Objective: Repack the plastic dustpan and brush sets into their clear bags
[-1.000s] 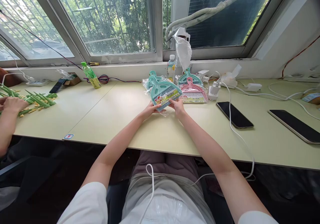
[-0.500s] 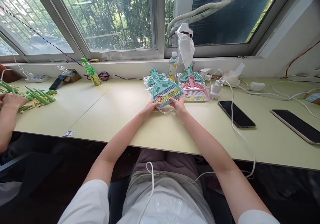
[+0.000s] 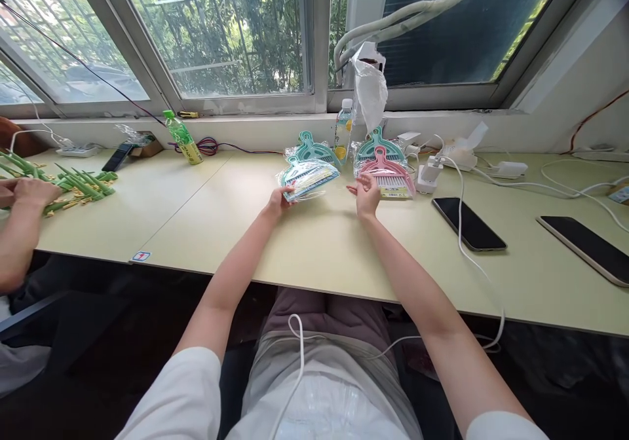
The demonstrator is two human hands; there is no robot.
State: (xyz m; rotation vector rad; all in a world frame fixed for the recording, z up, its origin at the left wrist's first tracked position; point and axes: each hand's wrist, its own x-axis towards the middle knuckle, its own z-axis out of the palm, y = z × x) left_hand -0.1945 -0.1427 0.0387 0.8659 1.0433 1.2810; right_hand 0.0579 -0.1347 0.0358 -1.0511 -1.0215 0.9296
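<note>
My left hand [image 3: 280,202] grips the lower left corner of a teal dustpan and brush set [image 3: 312,177] in clear wrapping, tilted over the table. Behind it lies another wrapped teal dustpan set [image 3: 307,144], partly hidden. My right hand [image 3: 368,196] is empty, its fingers loosely bent and apart. It is just in front of a wrapped pink dustpan and brush set [image 3: 386,175] and covers part of its left side; whether they touch I cannot tell. A further teal set [image 3: 377,142] lies behind the pink one.
A bottle [image 3: 343,132] and a white plastic bag [image 3: 369,90] stand by the window. To the right are a charger [image 3: 428,175], cables and two phones [image 3: 469,224]. At left stand a green bottle [image 3: 183,137] and another person's hands [image 3: 34,194] over green stalks [image 3: 86,183].
My right hand has let go of the teal dustpan set and moved right, towards the pink one. My left hand has shifted left with the teal set, which now tilts differently.
</note>
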